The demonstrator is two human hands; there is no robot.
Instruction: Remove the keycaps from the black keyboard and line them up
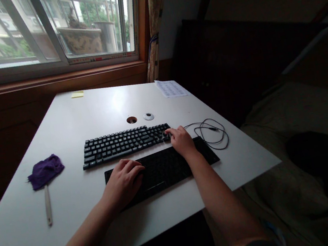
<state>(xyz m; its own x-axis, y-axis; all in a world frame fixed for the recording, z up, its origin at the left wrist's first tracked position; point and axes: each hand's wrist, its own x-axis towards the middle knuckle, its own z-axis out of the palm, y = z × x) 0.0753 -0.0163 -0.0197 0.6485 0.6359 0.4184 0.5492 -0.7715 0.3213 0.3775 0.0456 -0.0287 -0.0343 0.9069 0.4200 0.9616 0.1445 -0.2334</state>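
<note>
Rows of black keycaps (117, 143) lie in keyboard order on the table. In front of them, slightly askew, is a black keyboard base (164, 165) with a dark surface on which I can make out no raised keys. My left hand (125, 175) rests on the base's left part, its fingers extended over the edge and surface. Reaching over the base, my right hand (182, 140) has thumb and index finger pinched at a keycap at the right end of the rows. The rest of its fingers are curled under.
On the left of the white table (87, 115) lies a purple cloth (46, 171) over a light-handled tool (48, 205). A coiled black cable (216, 133) is at right. Behind are a cable hole (132, 120), a round cover (148, 116), printed paper (171, 88) and yellow notes (77, 94).
</note>
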